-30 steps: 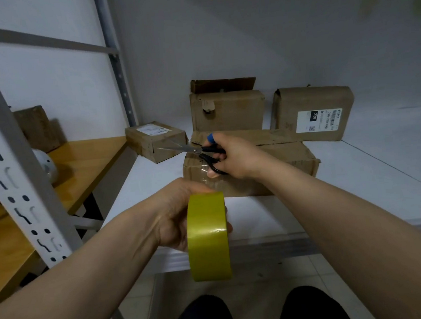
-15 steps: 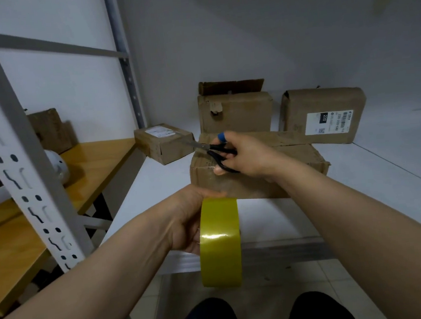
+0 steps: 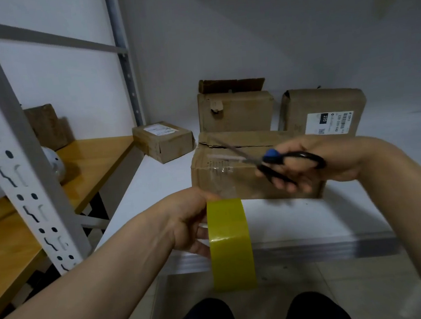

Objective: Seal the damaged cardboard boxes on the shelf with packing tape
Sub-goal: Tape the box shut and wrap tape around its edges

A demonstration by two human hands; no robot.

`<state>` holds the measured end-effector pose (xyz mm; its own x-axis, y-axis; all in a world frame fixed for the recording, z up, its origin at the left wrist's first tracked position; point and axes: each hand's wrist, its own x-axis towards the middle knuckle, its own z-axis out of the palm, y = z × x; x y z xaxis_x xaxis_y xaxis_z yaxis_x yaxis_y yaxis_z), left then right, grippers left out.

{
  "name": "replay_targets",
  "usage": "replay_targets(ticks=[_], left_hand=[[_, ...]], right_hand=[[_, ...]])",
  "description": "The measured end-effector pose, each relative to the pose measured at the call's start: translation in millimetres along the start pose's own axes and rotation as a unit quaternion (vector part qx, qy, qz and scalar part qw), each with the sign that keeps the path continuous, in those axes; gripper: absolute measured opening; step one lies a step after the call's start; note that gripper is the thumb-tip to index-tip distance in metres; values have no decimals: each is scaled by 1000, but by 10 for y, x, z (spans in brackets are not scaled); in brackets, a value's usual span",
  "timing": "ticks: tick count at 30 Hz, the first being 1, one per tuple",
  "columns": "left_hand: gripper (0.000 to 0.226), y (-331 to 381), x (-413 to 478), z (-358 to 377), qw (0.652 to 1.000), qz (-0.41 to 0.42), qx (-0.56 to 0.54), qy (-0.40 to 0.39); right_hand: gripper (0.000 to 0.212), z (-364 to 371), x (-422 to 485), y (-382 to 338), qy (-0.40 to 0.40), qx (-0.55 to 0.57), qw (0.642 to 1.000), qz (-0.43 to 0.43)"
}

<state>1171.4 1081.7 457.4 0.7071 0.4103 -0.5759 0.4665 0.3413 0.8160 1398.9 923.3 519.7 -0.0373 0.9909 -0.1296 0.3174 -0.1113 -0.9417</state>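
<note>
The tape roll [image 3: 231,244] is being held upright just in front of the shelf [image 3: 311,223] edge, much where it was a second ago, with the left grip [image 3: 187,222] closed round its left side. Behind it, the scissors [image 3: 281,160] are being carried rightward. A second ago they were being held at the front box's left top corner. Now the right grip [image 3: 336,158], fingers curled through the black loops, is being drawn back over the box's right half, blades pointing left. The front box [image 3: 231,180] is sitting near the shelf's front, with a pale strip of tape lying over its front edge and its top seam still gaping. A cut is being judged as just finished, with more tape still needed. Farther back, the torn box [image 3: 236,114], the labelled box [image 3: 299,105] and the small box [image 3: 163,144] are waiting untaped.
</note>
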Motion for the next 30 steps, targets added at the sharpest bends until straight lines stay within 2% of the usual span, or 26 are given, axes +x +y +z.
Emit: replay_targets(ticks=[3, 9, 16, 24, 30], left_hand=[[38, -2, 0, -3, 1000, 1, -3, 2], [29, -4, -28, 18, 1000, 3, 2, 2], [37, -21, -19, 12, 1000, 6, 4, -1], [40, -56, 8, 17, 1000, 17, -1, -13], [21, -70, -11, 70, 1000, 22, -1, -3]], right_hand=[[82, -140, -229, 210, -36, -6, 998, 46], [63, -58, -197, 516, -94, 42, 992, 73], [91, 43, 41, 565, -140, 59, 987, 50], [91, 58, 107, 603, -158, 76, 983, 53], [89, 68, 123, 561, -157, 57, 984, 54]])
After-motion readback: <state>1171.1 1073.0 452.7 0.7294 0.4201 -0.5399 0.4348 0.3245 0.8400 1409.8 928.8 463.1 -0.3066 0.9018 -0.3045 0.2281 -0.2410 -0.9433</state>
